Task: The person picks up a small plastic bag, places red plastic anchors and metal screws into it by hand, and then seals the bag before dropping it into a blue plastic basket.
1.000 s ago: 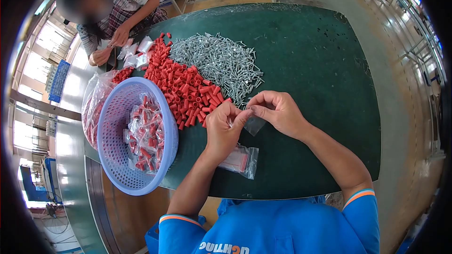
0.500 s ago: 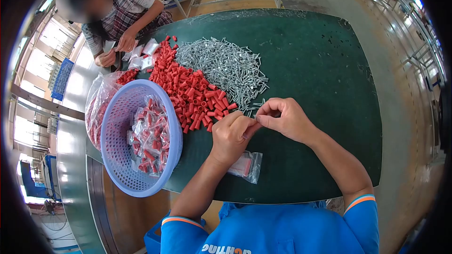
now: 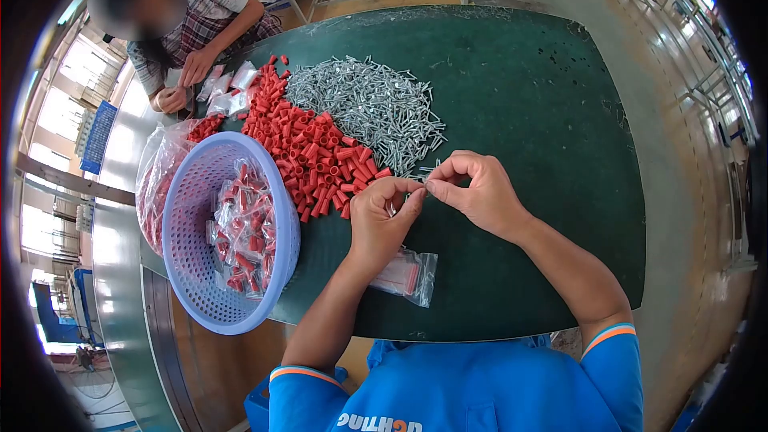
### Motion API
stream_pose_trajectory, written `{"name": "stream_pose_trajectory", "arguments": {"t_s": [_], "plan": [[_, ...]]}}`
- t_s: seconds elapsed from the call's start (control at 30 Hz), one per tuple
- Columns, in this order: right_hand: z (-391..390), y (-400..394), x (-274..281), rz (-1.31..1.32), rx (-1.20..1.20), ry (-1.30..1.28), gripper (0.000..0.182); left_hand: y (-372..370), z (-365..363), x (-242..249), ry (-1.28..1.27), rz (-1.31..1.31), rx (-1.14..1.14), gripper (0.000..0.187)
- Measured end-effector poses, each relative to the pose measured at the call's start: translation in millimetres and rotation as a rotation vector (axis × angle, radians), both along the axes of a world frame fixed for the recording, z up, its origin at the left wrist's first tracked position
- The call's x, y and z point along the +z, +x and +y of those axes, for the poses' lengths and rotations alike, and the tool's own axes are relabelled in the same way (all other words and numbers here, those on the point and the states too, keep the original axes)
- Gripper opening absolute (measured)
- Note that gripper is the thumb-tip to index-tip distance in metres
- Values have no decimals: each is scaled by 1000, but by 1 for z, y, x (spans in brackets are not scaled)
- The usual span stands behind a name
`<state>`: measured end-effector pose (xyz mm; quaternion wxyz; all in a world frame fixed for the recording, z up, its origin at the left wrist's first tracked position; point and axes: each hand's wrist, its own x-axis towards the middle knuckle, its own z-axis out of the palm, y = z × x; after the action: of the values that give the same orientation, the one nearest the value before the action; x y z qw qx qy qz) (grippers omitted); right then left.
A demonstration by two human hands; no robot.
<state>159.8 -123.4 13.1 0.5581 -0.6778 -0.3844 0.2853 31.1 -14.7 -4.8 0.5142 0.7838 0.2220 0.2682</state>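
Note:
My left hand (image 3: 382,220) is closed in a pinch, with a small pale, shiny bit showing between its fingers. Its fingertips meet those of my right hand (image 3: 483,194), whose thumb and forefinger are pressed together. What either pinch holds is too small to name. Just beyond the hands lies the edge of a heap of silver screws (image 3: 376,104). Red tapered caps (image 3: 308,152) are piled left of the screws, close to my left hand. Below my left wrist, a clear plastic bag (image 3: 406,276) with red pieces inside lies flat on the green table (image 3: 512,288).
A lilac perforated basket (image 3: 290,224) full of clear bags with red caps stands at the table's left edge. Behind it slumps a large clear bag (image 3: 152,192) of red caps. Across the far left corner sits another person (image 3: 196,24), hands near small packets (image 3: 240,80).
My left hand has turned so its thumb and fingers show, and both pinches have shifted slightly left. The whole view has moved a little. The other person's hands stay close together.

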Motion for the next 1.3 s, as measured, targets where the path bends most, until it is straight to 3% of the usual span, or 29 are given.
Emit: {"name": "stream_pose_trajectory", "arguments": {"t_s": [0.13, 0.2, 0.23, 0.3, 0.33, 0.4, 0.6, 0.67, 0.73, 0.9, 0.97, 1.13, 1.2, 1.3], "plan": [[-1, -2, -3, -129, 24, 18, 10, 0, -3, 0, -225, -72, -13, 5], [0, -2, -5, -411, 56, 2, 8, 1, -4, 2, 194, -5, 101, 10], [1, -4, -3, -407, 56, 1, 8, 1, -4, 2, 193, -1, 101, 10], [1, -5, 2, -223, 57, -97, 12, 3, -4, 0, 641, -167, 132, 13], [2, -4, 2, -222, 57, -96, 12, 1, -6, 4, 642, -166, 131, 13], [2, 2, 2, 109, 69, -146, 13, -1, -10, 15, 486, -114, 163, 18], [-1, 6, 0, 204, 44, -32, 15, -5, -1, 12, 672, -165, -103, 24], [-1, 5, -1, 229, 49, -23, 15, -1, -5, 12, 696, -175, -79, 22], [-1, 5, -2, 255, 54, -17, 15, -3, -7, 16, 649, -47, -29, 17], [-2, 11, -3, 438, 90, -30, 14, -5, -2, 11, 421, -14, -96, 10], [0, 10, -8, 398, 76, 22, 16, -5, -2, 11, 351, -13, -107, 8], [3, 5, 3, 488, 5, 76, 21, -7, 1, 10, -92, -94, -91, 8], [0, 13, -3, 461, 211, -57, 20, -8, 1, 10, -148, -107, -122, 8], [-1, 21, -5, 574, 262, -66, 18, -9, -2, 14, -238, -119, -167, 9]]}}
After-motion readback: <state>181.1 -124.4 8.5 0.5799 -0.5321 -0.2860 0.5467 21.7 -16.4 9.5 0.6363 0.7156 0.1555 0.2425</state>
